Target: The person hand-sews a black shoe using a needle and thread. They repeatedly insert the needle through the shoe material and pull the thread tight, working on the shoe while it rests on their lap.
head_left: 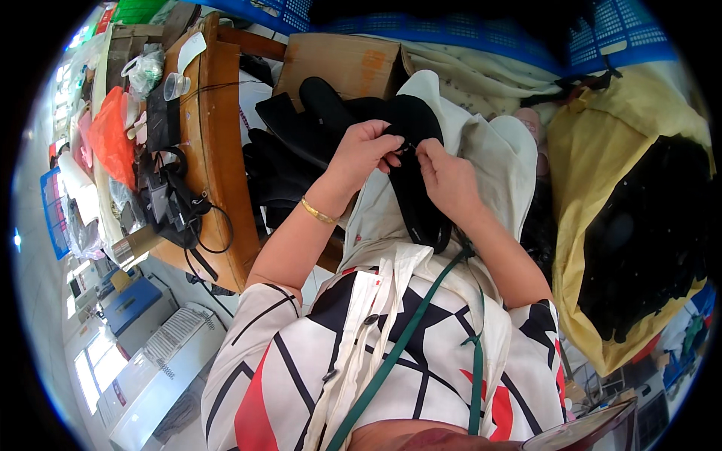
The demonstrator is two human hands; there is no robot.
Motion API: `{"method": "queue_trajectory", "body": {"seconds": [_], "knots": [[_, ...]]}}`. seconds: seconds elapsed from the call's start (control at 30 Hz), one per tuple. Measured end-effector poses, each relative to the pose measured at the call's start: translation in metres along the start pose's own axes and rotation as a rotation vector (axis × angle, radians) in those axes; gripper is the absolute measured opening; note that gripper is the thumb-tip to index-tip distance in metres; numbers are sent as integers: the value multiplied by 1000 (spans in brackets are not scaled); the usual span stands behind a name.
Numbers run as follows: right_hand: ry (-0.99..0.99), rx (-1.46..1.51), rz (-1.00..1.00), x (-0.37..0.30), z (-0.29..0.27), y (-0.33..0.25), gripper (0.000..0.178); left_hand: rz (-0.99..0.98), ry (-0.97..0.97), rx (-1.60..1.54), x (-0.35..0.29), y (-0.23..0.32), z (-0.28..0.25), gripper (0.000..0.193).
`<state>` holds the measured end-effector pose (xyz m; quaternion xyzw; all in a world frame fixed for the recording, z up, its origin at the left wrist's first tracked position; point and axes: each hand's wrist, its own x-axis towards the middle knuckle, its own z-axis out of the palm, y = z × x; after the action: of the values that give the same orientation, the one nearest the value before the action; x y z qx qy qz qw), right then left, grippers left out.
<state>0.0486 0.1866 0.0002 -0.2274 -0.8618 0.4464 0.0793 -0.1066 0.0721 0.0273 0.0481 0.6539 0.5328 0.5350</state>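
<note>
A soft black piece (417, 204), which looks like a boot or shoe upper, lies across my lap on the pale apron (368, 218). My left hand (362, 152), with a gold bracelet at its wrist, is closed in a pinch on the upper's edge. Close beside it, my right hand (449, 174) pinches the same edge. Between the fingertips is a small dark bit, too small to make out. More black boot-shaped pieces (284, 169) are heaped just left of my hands.
A wooden table (218, 143) stands at left, with a black bag (169, 195) and an orange plastic bag (113, 139) on it. Ahead is a cardboard box (338, 64) below blue crates (624, 34). At right, a yellow cloth sack (575, 225) holds black material.
</note>
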Motion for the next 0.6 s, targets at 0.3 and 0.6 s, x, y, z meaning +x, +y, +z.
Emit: {"method": "queue_trajectory", "body": {"seconds": [0.3,0.6], "knots": [[-42,-49,-109,7,-16,-1,8,71,124,489,-6,12,6,21],[-54,-42,-94,7,-13,0,9,41,65,223,-2,10,1,12]]}}
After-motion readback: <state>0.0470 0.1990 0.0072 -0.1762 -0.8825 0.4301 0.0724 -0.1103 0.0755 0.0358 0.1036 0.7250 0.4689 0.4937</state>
